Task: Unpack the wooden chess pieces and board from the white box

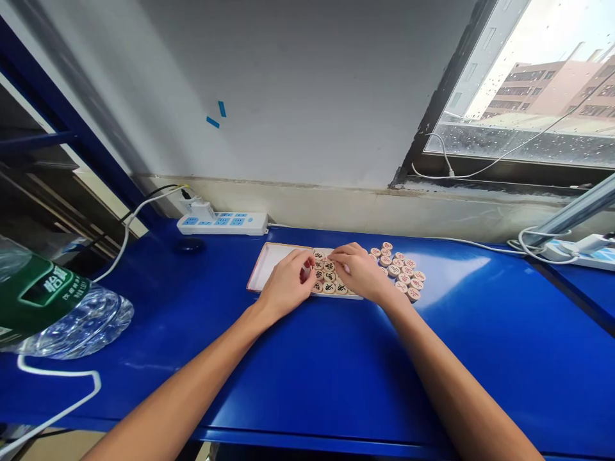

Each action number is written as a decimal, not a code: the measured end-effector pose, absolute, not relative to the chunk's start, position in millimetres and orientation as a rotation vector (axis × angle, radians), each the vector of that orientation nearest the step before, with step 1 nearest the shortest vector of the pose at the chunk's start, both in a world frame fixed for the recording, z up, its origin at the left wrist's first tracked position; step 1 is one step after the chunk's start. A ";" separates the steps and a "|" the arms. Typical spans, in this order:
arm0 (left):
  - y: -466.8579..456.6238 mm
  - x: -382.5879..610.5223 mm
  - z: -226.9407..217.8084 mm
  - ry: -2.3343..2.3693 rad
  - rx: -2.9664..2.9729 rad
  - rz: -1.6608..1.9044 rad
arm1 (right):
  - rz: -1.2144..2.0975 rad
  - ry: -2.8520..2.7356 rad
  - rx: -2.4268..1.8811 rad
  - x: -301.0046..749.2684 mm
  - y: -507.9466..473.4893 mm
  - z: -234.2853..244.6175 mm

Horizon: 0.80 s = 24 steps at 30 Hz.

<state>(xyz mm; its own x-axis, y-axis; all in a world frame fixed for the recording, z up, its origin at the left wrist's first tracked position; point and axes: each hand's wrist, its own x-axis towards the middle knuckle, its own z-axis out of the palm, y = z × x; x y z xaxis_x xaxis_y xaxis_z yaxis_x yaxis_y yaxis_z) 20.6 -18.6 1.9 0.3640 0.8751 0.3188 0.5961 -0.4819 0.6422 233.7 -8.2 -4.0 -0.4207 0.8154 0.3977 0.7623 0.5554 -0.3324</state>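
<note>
A shallow white tray with a reddish rim (269, 262) lies on the blue table (307, 371). Round wooden chess pieces with dark characters (329, 276) fill its right part in rows. My left hand (287, 282) rests at the left edge of those rows, fingers curled and pinched on one piece. My right hand (358, 269) lies over the tray's right end, fingertips pressed down on a piece in the top row. A loose cluster of pieces with red characters (402, 270) sits on the table just right of my right hand.
A white and blue power strip (223, 223) lies against the back wall with cables running left. A plastic water bottle with a green label (52, 307) lies at the left. Another power strip and cables (583, 251) sit at the far right under the window (533, 96).
</note>
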 end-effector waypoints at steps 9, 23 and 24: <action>-18.5 20.3 3.1 1.269 2.217 0.894 | 0.069 -2.303 -1.412 255.0 -8.0 3.7; -18.6 19.1 2.9 1.279 2.200 0.879 | 0.256 -2.354 -1.392 274.6 -3.0 11.3; -18.8 19.2 3.1 1.279 2.196 0.877 | 0.245 -2.351 -1.402 273.9 -2.3 11.3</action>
<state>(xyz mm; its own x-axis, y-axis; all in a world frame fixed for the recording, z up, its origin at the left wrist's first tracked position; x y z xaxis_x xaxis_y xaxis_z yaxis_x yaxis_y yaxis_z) 19.2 -18.8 3.1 0.3682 0.8807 0.2979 0.5949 -0.4694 0.6525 273.9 -2.3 11.3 -0.4230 0.8737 0.2402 0.8055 0.4840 -0.3420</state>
